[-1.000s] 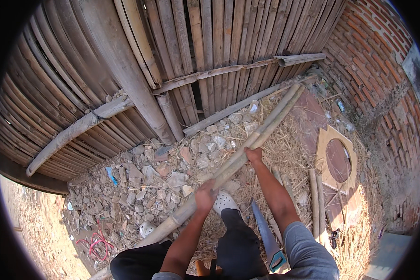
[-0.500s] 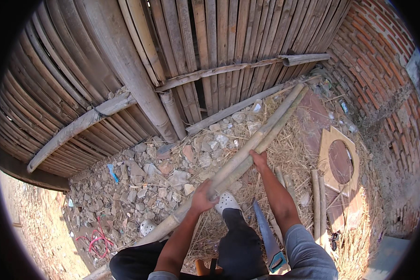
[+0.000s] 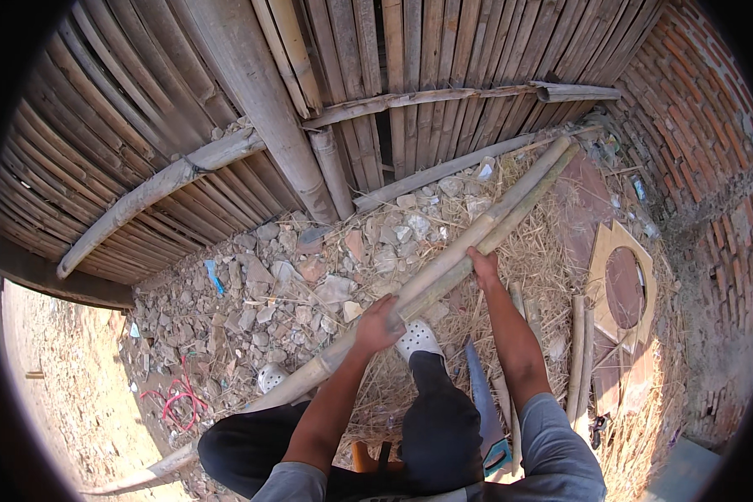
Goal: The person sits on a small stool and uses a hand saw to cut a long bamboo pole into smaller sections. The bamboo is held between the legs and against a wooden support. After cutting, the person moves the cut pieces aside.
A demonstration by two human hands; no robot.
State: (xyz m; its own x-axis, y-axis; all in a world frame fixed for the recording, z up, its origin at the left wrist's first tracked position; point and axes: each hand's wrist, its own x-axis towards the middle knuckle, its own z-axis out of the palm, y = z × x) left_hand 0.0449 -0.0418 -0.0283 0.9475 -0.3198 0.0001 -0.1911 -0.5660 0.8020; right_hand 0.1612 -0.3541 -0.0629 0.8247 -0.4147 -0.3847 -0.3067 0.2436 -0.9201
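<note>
Two bamboo poles lie side by side on a slant in front of me. The longer bamboo pole [image 3: 443, 259] runs from the far right down past my left knee. Against its near side rests a shorter, greener bamboo pole [image 3: 523, 209], whose near end is by my left hand. My left hand [image 3: 379, 326] is closed over the poles where that end lies. Farther up, my right hand [image 3: 483, 268] grips the shorter pole from its near side. A handsaw [image 3: 479, 389] with a teal handle lies by my right leg.
A bamboo slat wall [image 3: 443, 58] stands ahead, with stone rubble [image 3: 268, 293] at its foot. On the right are a brick wall [image 3: 694, 125], a wooden board with a round hole [image 3: 598, 268] and short bamboo pieces [image 3: 577, 360]. Pink cord [image 3: 176, 402] lies at left.
The view has shifted slightly, so the scene sits further right and more of the long pole's lower-left end shows. Both hands keep nearly the same hold on the poles.
</note>
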